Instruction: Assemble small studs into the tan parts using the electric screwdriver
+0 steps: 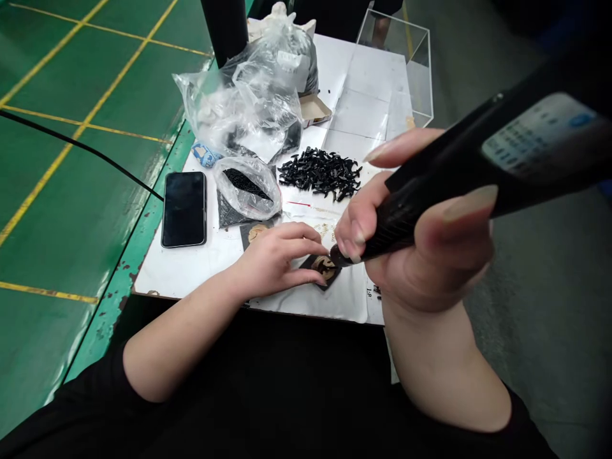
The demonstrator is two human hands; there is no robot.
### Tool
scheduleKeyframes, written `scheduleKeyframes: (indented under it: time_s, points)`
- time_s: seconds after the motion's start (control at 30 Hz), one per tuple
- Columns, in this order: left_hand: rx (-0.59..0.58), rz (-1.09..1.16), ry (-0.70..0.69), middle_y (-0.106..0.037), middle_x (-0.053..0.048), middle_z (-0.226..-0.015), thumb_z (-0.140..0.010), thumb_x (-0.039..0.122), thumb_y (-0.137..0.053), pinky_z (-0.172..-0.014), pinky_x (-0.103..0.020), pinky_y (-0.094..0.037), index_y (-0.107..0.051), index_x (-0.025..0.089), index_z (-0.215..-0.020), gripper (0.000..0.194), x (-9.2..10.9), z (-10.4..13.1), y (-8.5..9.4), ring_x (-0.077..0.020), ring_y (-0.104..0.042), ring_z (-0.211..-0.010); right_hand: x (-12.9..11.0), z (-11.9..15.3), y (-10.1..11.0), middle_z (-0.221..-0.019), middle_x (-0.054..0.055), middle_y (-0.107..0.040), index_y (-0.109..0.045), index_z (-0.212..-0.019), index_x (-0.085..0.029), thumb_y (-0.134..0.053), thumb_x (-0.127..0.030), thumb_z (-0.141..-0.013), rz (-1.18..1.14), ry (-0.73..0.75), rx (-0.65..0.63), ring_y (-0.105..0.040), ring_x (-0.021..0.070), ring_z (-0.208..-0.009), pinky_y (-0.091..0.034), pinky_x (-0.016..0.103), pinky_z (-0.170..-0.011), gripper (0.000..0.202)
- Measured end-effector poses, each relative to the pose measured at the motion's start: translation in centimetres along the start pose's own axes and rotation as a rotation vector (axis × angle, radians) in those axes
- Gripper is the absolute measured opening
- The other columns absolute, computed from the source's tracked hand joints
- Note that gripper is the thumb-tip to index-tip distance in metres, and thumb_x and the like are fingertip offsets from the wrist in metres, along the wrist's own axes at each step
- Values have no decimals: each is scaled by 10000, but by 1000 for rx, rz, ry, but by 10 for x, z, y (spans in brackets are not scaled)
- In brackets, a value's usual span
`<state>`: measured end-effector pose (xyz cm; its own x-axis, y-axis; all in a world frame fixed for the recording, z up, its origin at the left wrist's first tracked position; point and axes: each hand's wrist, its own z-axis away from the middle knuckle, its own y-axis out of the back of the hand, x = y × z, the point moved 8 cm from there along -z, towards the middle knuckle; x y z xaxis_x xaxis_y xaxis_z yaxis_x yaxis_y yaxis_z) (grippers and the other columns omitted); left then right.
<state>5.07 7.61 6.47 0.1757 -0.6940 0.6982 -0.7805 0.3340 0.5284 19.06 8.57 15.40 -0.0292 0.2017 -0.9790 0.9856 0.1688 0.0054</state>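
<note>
My right hand (421, 248) is wrapped round a black electric screwdriver (406, 217), which slants down to the left and carries a pale label on its body. Its front end is just over a small dark square piece with a gold-coloured round part (326, 268); whether it touches cannot be seen. On the left of that piece, my left hand (282, 258) grips it between the thumb and fingers. Behind my left hand lies another dark square with a tan disc (257, 233). A pile of small black parts (320, 173) lies further back.
An open plastic bag of black bits (246, 188) stands near a black phone (184, 209). Large clear bags (258, 83) and a small carton (314, 109) are behind. A clear acrylic box (368, 95) stands at the back right of the white table (162, 274).
</note>
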Motion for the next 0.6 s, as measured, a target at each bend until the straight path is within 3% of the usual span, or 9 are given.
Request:
scheduleKeyframes:
  time_s: [0.1,0.17,0.3,0.6]
  points:
    - [-81,-150,-55,-783,-109,-1147,-989,568,-823,-907,-356,-575,-863,222,-1125,374,0,3,-12,-238,-732,-1028,4,7,11,-635,-52,-606,-736,-1090,-311,-869,-688,-871,-202,116,132,-527,168,-462,-442,357,-462,456]
    - [-129,-213,-78,-776,-96,-1116,-1030,582,-765,-872,-352,-550,-868,233,-1132,377,0,5,-18,-226,-708,-982,10,10,13,-635,-59,-609,-746,-1087,-297,-900,-641,-855,-252,164,157,-516,155,-453,-416,329,-428,442]
    - [-176,-286,-91,-772,-79,-1113,-1071,563,-716,-834,-349,-520,-868,252,-1174,361,-1,6,-24,-214,-689,-951,20,16,17,-630,-61,-582,-737,-1068,-299,-913,-679,-818,-269,208,191,-554,162,-480,-439,311,-407,487]
    - [-206,-317,-56,-766,-67,-1137,-1083,561,-700,-844,-353,-504,-860,277,-1141,331,-7,10,-29,-215,-679,-988,29,23,16,-663,-30,-634,-726,-1133,-309,-870,-720,-847,-169,112,144,-572,182,-477,-486,356,-463,521]
